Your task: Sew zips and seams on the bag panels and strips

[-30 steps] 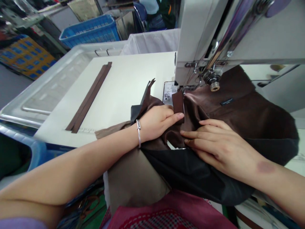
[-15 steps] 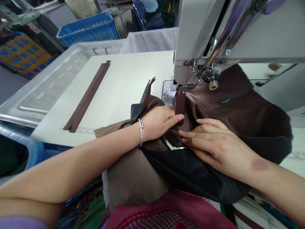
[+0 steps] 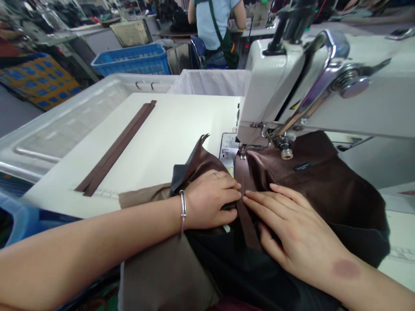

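A brown strip (image 3: 244, 177) runs from under the presser foot (image 3: 242, 152) of a white sewing machine (image 3: 266, 90) towards me, along brown satiny fabric (image 3: 311, 185) with a small dark label. My left hand (image 3: 212, 201), with a bracelet and a ring, is closed on the fabric left of the strip, fingers bent and thumb beneath. My right hand (image 3: 292, 224) lies with outstretched fingers on the fabric, its fingertips at the strip's right edge. Black fabric (image 3: 220, 255) and a taupe piece (image 3: 162, 268) hang over the near edge.
Another pair of brown strips (image 3: 118, 147) lies on the white table (image 3: 181, 125) at left. Beyond are a clear plastic tray (image 3: 65, 121), a white-lined bin (image 3: 210, 82) and a blue basket (image 3: 132, 60). A person (image 3: 215, 30) is at the back.
The view has tilted up. The strip, folded short under my left thumb before, now extends straight towards me. My left fingers have bent beside it, and my right hand rests along its right edge.
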A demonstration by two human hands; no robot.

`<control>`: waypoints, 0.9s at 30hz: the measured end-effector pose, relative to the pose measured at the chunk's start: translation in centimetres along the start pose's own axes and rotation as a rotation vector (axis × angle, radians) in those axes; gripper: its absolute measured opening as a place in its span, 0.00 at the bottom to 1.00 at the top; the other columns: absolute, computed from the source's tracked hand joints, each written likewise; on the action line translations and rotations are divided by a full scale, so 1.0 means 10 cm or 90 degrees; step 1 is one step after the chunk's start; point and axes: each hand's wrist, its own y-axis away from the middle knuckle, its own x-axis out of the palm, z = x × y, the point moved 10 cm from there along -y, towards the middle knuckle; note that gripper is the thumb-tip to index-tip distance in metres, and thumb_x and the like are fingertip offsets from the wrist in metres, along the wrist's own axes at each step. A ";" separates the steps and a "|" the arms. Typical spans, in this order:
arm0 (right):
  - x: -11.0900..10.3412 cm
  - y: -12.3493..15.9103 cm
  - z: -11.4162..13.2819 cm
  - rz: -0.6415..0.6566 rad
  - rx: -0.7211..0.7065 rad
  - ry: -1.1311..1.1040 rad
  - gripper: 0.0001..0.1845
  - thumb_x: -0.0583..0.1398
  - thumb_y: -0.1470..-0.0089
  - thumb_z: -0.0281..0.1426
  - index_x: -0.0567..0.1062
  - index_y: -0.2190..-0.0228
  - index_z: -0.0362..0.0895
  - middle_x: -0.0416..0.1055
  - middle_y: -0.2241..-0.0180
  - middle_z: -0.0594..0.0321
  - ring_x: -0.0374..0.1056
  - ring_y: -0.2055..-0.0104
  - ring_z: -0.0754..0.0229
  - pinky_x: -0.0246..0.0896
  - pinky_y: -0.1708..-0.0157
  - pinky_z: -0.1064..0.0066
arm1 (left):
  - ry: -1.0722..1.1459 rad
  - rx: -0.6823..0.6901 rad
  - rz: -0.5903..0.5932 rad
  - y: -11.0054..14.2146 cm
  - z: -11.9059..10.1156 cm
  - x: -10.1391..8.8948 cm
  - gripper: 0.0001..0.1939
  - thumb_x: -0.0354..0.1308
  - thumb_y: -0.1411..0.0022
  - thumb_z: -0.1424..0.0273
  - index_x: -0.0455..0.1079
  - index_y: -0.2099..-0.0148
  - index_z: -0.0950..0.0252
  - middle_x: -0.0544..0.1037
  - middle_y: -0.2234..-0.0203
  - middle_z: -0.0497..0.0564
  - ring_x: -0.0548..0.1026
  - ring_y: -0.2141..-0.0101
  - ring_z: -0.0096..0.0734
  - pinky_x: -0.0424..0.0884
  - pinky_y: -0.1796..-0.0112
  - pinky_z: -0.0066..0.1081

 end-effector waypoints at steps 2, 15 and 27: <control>0.00 -0.03 -0.03 0.006 -0.001 -0.001 0.24 0.53 0.44 0.28 0.68 0.45 0.45 0.67 0.45 0.63 0.62 0.45 0.59 0.44 0.37 0.58 | 0.002 0.002 -0.004 -0.02 0.03 -0.01 0.14 0.55 0.41 0.66 0.75 0.56 0.66 0.77 0.56 0.53 0.72 0.55 0.40 0.67 0.53 0.38; 0.06 -0.27 -0.31 0.052 0.000 0.012 0.25 0.54 0.46 0.28 0.69 0.46 0.44 0.68 0.46 0.64 0.62 0.45 0.61 0.40 0.36 0.60 | -0.017 0.023 -0.034 -0.22 0.28 -0.05 0.14 0.56 0.42 0.66 0.76 0.57 0.67 0.77 0.54 0.54 0.73 0.55 0.39 0.68 0.52 0.38; 0.07 -0.47 -0.45 0.085 -0.016 0.065 0.22 0.56 0.45 0.32 0.71 0.48 0.42 0.69 0.49 0.58 0.63 0.47 0.53 0.49 0.40 0.54 | -0.017 0.073 0.063 -0.41 0.41 -0.10 0.17 0.58 0.40 0.63 0.72 0.53 0.69 0.74 0.53 0.58 0.72 0.52 0.40 0.68 0.50 0.39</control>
